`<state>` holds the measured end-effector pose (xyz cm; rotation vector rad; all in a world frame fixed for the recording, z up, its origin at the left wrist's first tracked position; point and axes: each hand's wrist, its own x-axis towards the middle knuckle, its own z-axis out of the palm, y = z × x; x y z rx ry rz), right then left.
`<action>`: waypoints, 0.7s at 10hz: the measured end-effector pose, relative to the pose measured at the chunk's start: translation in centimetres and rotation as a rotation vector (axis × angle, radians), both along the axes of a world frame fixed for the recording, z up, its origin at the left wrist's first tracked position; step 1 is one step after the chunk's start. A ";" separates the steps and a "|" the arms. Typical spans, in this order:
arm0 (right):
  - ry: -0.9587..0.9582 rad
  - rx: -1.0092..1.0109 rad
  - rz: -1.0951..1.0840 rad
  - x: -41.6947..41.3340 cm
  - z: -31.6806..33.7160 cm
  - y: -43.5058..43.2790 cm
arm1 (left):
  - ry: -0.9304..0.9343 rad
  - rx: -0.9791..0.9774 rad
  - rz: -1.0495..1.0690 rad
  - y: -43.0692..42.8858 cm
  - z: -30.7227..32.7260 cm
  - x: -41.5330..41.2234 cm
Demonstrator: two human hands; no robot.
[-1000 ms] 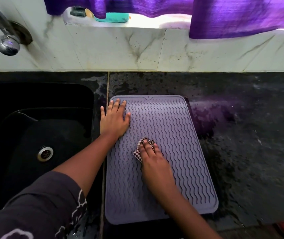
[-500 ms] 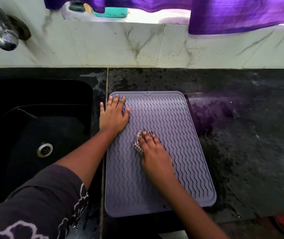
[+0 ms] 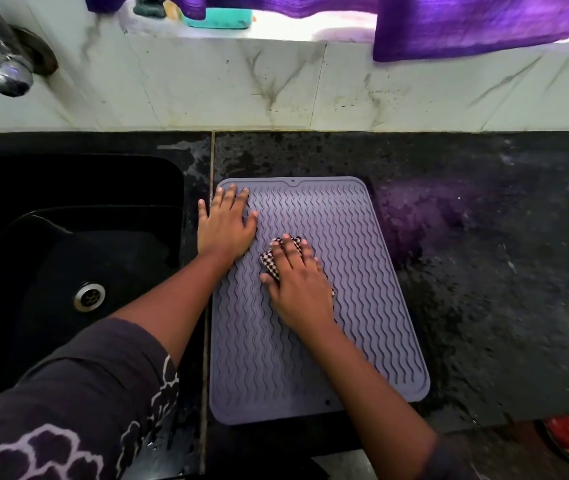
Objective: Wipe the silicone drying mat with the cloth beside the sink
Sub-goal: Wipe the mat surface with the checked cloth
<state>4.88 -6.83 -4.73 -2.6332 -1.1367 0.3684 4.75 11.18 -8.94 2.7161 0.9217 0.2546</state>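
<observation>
Mat lies flat on the wet dark counter, its left edge just beside the sink. One mat, one cloth, two hands.

We judge the mat light, floppy silicone, apt to skate on a wet surface; its wavy ribs should drag at the cloth. Best pinned near an edge or corner, not lifted.

Left hand: grip open, palm flat, fingers spread across the mat's upper-left corner, the outer finger over the rim onto the counter. It holds nothing, only presses down.

Right hand: palm down on the checked cloth at mid-mat, fingers extended, pressing it flat and not clenching it. The cloth looks thin and soft, bunched small, mostly hidden under the hand.

One tap over the sink, one drain.
</observation>
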 end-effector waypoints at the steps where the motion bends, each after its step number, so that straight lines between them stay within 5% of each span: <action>1: 0.010 -0.033 -0.028 -2.1 0.2 -1.2 | 0.008 -0.007 0.004 0.0 0.0 -0.1; 3: 0.094 -0.125 0.000 -7.0 2.2 -5.2 | 0.005 -0.013 -0.001 -0.1 0.2 -0.2; 5: 0.145 0.149 -0.203 -2.6 3.4 -1.8 | 0.010 -0.012 -0.004 -0.1 0.2 -0.2; 7: -0.005 -0.029 -0.153 -1.1 -0.6 1.0 | 0.009 0.007 0.002 -0.1 0.1 -0.1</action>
